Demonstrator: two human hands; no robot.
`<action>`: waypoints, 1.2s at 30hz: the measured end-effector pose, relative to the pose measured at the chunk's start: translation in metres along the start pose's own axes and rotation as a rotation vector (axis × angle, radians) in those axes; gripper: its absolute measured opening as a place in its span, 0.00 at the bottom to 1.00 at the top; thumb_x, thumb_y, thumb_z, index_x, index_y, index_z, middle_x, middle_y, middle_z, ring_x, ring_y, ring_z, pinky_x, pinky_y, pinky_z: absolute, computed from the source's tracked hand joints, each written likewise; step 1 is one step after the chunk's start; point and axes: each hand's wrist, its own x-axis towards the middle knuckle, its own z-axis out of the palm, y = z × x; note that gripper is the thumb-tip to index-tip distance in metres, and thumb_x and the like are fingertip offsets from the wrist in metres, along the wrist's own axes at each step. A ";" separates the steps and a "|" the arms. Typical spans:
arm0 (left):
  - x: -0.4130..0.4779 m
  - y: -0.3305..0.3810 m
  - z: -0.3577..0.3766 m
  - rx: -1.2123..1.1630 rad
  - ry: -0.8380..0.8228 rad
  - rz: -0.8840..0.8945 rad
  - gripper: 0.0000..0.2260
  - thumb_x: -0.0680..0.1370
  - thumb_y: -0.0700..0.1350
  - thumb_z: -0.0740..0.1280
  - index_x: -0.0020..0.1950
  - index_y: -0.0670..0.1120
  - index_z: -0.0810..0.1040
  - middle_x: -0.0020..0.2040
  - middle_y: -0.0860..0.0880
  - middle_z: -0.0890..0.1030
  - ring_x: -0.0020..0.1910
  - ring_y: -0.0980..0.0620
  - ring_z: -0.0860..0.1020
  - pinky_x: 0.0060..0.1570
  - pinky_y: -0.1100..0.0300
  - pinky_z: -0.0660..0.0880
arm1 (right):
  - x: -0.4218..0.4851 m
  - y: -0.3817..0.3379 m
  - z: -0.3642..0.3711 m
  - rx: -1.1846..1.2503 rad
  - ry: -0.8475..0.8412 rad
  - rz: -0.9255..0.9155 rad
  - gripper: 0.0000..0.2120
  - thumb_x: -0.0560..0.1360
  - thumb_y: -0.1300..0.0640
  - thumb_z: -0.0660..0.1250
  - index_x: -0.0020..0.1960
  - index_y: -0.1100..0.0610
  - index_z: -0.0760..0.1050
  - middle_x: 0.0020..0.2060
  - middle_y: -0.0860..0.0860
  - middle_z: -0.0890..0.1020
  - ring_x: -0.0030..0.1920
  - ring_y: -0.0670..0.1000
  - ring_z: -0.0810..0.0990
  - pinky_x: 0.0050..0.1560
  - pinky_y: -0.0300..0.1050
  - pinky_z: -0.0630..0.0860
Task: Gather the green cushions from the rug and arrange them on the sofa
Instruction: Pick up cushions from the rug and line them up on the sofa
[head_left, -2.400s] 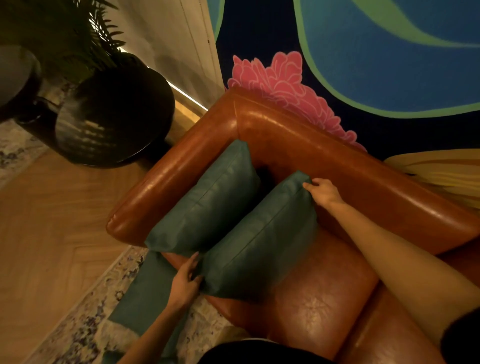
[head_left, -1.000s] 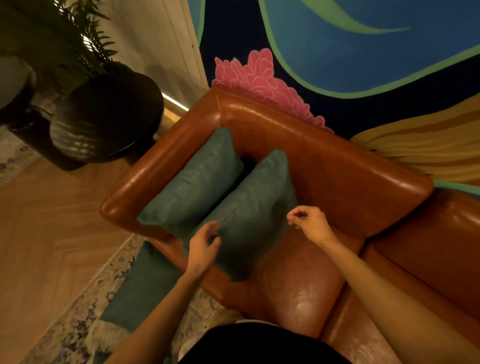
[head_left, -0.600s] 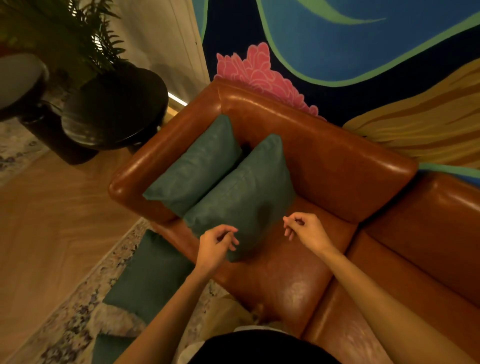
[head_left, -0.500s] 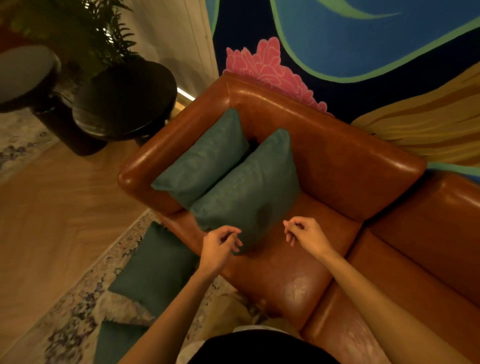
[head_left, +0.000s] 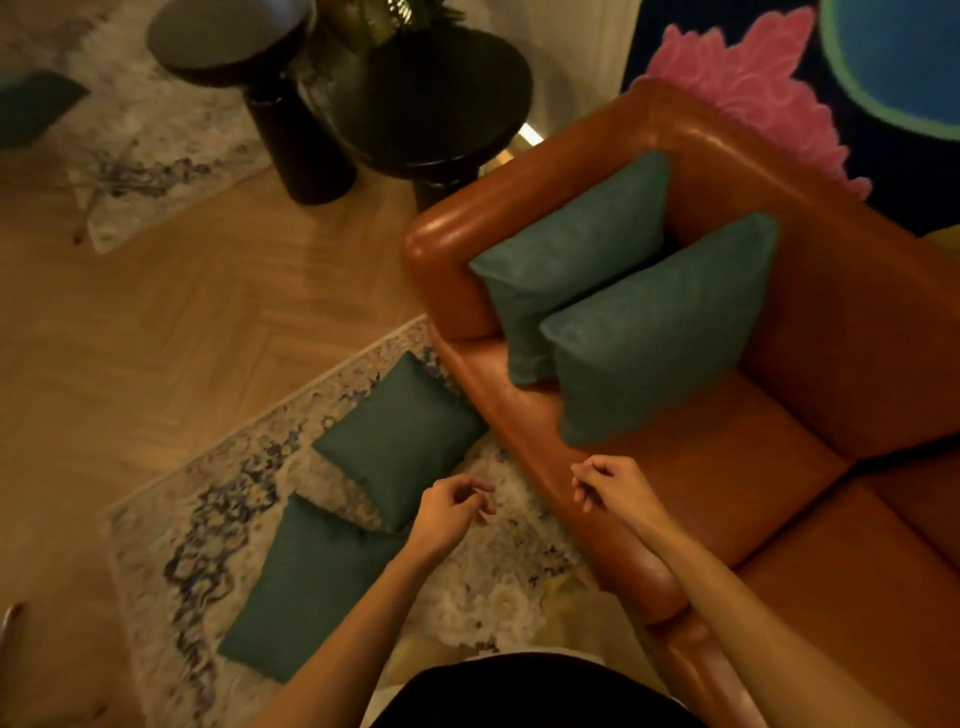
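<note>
Two green cushions lean in the corner of the brown leather sofa (head_left: 701, 478): one (head_left: 576, 254) against the armrest, the other (head_left: 660, 332) in front of it against the backrest. On the patterned rug (head_left: 493, 582) lie two more green cushions, one (head_left: 400, 436) next to the sofa's front and one (head_left: 306, 582) nearer me, partly under it. My left hand (head_left: 447, 514) hovers over the rug beside the nearer edge of the first floor cushion, fingers loosely curled, holding nothing. My right hand (head_left: 608, 488) hangs over the sofa seat's front edge, also loosely curled and holding nothing.
Two round black side tables (head_left: 441, 98) (head_left: 228, 36) stand left of the sofa's armrest, with a plant between them. Bare wooden floor (head_left: 182, 322) lies beyond the rug. Another green cushion (head_left: 31, 104) shows at the far left edge on a second rug.
Both hands let go of the front sofa cushion and drew back toward me. My view swung left and down, bringing the two rug cushions into sight.
</note>
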 end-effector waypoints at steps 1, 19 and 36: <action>-0.008 -0.018 -0.014 -0.002 -0.005 -0.014 0.10 0.77 0.35 0.62 0.48 0.45 0.81 0.37 0.46 0.84 0.34 0.52 0.81 0.41 0.59 0.79 | -0.003 0.002 0.020 0.008 -0.009 0.015 0.16 0.80 0.64 0.62 0.33 0.62 0.74 0.24 0.53 0.77 0.19 0.43 0.72 0.23 0.32 0.67; -0.103 -0.406 -0.197 -0.180 0.068 -0.505 0.12 0.77 0.30 0.59 0.45 0.42 0.79 0.29 0.50 0.82 0.23 0.58 0.77 0.26 0.67 0.73 | 0.022 0.178 0.367 -0.098 -0.203 0.459 0.13 0.79 0.65 0.62 0.36 0.62 0.76 0.24 0.54 0.79 0.19 0.47 0.75 0.27 0.40 0.64; 0.018 -0.758 -0.075 -0.466 0.306 -1.002 0.13 0.75 0.41 0.70 0.58 0.45 0.74 0.55 0.46 0.77 0.51 0.46 0.74 0.50 0.49 0.76 | 0.196 0.411 0.499 -0.155 -0.287 0.517 0.07 0.77 0.66 0.61 0.43 0.62 0.76 0.26 0.54 0.80 0.22 0.48 0.76 0.25 0.37 0.67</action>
